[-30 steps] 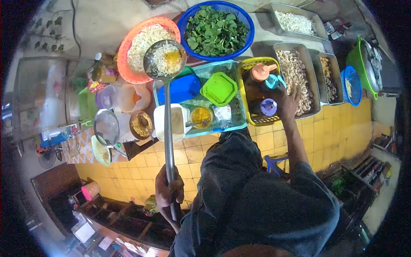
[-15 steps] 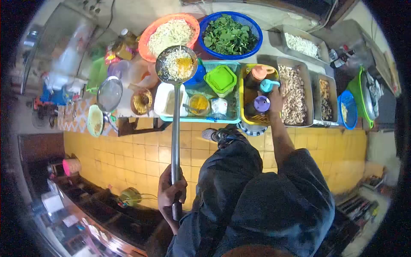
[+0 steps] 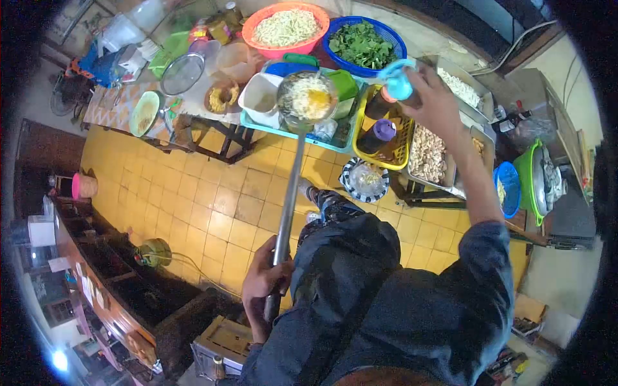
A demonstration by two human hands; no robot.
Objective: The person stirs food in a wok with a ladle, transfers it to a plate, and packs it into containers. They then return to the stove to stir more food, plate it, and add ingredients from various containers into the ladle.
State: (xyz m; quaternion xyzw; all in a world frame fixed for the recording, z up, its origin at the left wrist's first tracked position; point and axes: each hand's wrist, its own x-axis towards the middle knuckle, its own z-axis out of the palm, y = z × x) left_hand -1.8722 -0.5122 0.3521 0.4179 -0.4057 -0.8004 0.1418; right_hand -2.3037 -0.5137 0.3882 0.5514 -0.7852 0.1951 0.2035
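My left hand (image 3: 266, 278) is closed round the lower handle of a long metal ladle (image 3: 290, 206). Its bowl holds white shreds and a yellow heap (image 3: 318, 99), above the turquoise tray (image 3: 254, 123). My right hand (image 3: 434, 103) grips a dark bottle with a light blue cap (image 3: 398, 87), raised over the yellow basket (image 3: 403, 153). In that basket stand a bottle with a purple cap (image 3: 383, 131) and one with an orange-red cap (image 3: 387, 95), partly covered by the raised bottle.
Behind are an orange colander of pale shreds (image 3: 286, 29) and a blue basket of green leaves (image 3: 364, 46). Metal trays of chopped food (image 3: 427, 154) lie to the right. A checkered-rim bowl (image 3: 364, 180) is below the basket. A sieve (image 3: 183, 74) rests at the left.
My right hand has lifted the blue-capped bottle up out of the yellow basket. The ladle has shifted right and tilted. The view has turned, showing more floor.
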